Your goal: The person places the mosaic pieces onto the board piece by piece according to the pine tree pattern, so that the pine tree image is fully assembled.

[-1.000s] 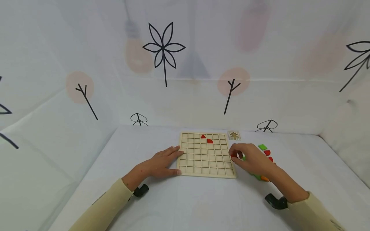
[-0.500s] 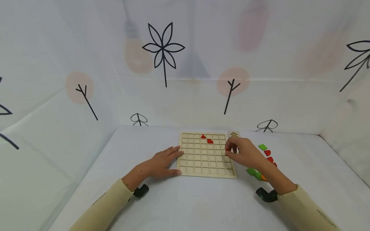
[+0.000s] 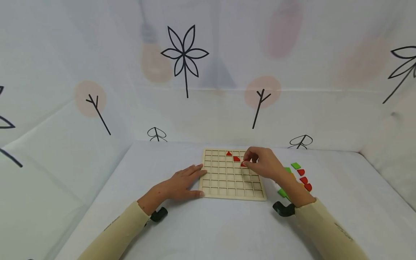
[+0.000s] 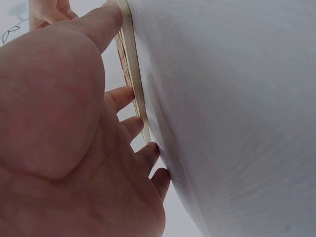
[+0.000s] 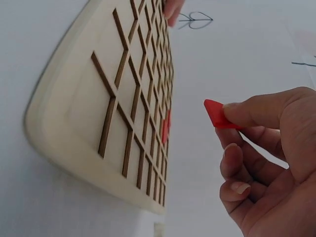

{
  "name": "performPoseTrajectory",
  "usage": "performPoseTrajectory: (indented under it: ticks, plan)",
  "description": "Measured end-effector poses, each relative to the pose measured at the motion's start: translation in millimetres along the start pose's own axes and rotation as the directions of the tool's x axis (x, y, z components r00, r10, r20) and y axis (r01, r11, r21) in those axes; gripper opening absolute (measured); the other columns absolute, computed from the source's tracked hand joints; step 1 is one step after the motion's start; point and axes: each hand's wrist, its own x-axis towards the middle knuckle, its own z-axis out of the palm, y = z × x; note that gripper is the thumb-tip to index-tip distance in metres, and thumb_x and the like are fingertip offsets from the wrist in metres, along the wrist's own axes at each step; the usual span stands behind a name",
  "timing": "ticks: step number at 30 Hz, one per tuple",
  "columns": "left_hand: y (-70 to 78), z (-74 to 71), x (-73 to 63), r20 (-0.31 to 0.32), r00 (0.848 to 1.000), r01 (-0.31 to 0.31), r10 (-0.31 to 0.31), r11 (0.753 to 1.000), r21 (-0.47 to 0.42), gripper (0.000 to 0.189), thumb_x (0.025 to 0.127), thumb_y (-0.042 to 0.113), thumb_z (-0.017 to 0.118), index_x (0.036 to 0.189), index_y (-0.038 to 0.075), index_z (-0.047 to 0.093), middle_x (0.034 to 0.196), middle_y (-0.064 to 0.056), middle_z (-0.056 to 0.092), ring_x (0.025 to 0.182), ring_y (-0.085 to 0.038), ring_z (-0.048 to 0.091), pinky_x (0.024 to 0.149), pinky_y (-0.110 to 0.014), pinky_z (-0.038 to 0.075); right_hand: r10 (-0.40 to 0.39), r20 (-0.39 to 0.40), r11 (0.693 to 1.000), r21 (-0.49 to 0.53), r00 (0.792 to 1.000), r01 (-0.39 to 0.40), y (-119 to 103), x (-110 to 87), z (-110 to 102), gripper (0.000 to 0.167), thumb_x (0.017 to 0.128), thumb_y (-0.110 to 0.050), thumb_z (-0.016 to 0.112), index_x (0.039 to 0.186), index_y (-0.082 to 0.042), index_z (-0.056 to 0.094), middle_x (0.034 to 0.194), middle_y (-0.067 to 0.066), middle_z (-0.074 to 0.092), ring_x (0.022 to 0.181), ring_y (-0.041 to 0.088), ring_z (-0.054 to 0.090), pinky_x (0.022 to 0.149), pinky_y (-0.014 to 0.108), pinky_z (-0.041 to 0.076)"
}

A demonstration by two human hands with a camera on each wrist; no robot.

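A wooden grid board (image 3: 227, 177) lies on the white table. Two red pieces sit in its far cells: a red triangle (image 3: 229, 154) and a red tile with a rounded corner (image 3: 236, 159). My right hand (image 3: 263, 164) is over the board's right side. Between thumb and index finger it pinches a red tile (image 5: 215, 114), held above the grid in the right wrist view. My left hand (image 3: 185, 183) rests at the board's left edge with fingers spread, its fingertips on the rim in the left wrist view.
Right of the board lie several loose tiles, among them a green tile (image 3: 295, 165) and a red rounded tile (image 3: 301, 172), partly behind the right forearm. A patterned white cloth (image 3: 208, 115) hangs at the back of the table.
My right hand has moved left with the red tile, from beside the board's right edge to over the cells near the rounded-corner tile. My left hand has stayed in place.
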Motion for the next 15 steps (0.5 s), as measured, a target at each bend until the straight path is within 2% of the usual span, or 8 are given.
performPoseTrajectory:
  ticks: [8,15]
  plan:
    - [0.5,-1.3,0.8,0.000,1.000,-0.004,0.004,1.000,0.003,0.083,0.103,0.059,0.061,0.170,0.024,0.027,0.179,-0.001,0.015,0.164,-0.031,0.014,0.126,-0.060,0.025,0.042,-0.021,0.998,0.036,0.999,-0.042,-2,15.8,10,0.003,0.097,-0.009,0.076,0.099,-0.009,0.075,0.089,0.003,0.071,0.077,0.020,0.058,0.069,0.034,0.049]
    - [0.0,-1.3,1.8,0.000,1.000,-0.016,0.016,1.000,-0.003,0.081,0.104,0.058,0.061,0.169,0.023,0.029,0.178,-0.003,0.016,0.164,-0.035,0.015,0.125,-0.061,0.026,0.085,-0.042,0.995,0.057,0.996,-0.082,-3,31.0,23,0.007,0.100,-0.006,0.071,0.103,-0.007,0.077,0.092,0.005,0.073,0.079,0.022,0.061,0.072,0.035,0.051]
